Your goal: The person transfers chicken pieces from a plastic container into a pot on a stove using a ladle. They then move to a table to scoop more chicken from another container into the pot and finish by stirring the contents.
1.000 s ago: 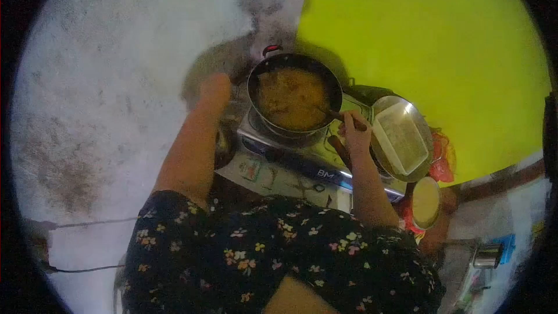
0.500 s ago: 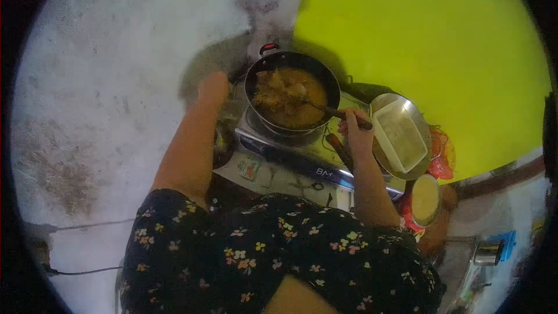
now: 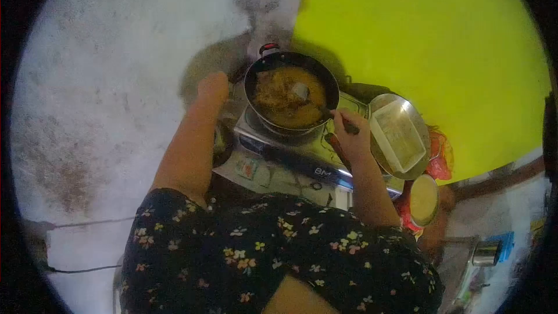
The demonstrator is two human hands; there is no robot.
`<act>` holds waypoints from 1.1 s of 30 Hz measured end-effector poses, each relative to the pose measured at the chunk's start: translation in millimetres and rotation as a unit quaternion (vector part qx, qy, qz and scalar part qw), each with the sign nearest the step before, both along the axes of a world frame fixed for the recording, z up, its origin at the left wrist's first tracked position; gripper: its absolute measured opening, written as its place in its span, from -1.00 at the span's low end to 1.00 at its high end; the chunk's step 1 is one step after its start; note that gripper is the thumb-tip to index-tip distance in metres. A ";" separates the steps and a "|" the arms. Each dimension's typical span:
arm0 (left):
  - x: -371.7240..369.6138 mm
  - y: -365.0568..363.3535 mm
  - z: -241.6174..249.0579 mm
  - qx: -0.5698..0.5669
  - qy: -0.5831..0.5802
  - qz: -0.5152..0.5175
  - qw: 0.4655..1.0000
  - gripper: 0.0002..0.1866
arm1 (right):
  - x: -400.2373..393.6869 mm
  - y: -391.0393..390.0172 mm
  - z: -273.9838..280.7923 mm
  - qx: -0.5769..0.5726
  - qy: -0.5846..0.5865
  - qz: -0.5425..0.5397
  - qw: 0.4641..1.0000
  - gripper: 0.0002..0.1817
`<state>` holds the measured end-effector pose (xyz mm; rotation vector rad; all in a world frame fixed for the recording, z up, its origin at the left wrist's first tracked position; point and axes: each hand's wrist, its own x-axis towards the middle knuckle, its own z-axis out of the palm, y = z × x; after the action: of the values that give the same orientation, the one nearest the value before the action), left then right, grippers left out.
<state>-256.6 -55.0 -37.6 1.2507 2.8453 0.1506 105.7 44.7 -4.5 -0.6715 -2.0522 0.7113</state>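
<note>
Shifted over the last half second: right hand (image 3: 358, 136), slightly closer to the rim of a dark wok (image 3: 305, 63), and ladle (image 3: 300, 91), now with handle angled more steeply and pale head plainly showing amid brownish food (image 3: 279, 104). By the look of it, stirring in progress, all food within the wok. Nearest, dark floral clothing (image 3: 256, 250) and bare forearms (image 3: 189, 139) stretched forward. Beyond, a pale counter (image 3: 279, 180); then, under the wok, a silver stove (image 3: 334, 174) marked BM. To the right, a round pale-topped container (image 3: 423, 200) and a metal dish (image 3: 419, 121) bearing a rectangular tray (image 3: 388, 146). Right hand wrapped around the ladle's handle. Just left of the wok, left hand (image 3: 214, 87), fingers hidden; impossible to tell whether gripping anything. Farthest, grey-white wall (image 3: 128, 52) meeting yellow-green wall (image 3: 418, 40).
</note>
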 end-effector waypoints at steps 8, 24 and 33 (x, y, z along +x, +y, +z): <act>1.2 -0.4 -7.3 0.014 0.007 0.008 1.000 -0.79 | 7.7 12.1 -9.0 0.034 0.049 0.016 0.998 -0.89; 2.7 -0.6 -9.6 0.016 0.056 -0.048 0.997 -0.80 | 13.7 8.9 -1.3 0.022 0.061 0.030 0.997 -0.94; 6.4 0.2 -3.7 0.026 0.011 -0.018 0.999 -0.80 | 14.1 4.5 9.3 0.099 -0.085 0.031 0.991 -0.94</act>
<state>-250.2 -54.8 -41.3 1.3198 2.8522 0.2119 119.8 49.2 4.7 -0.5741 -2.2721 0.4905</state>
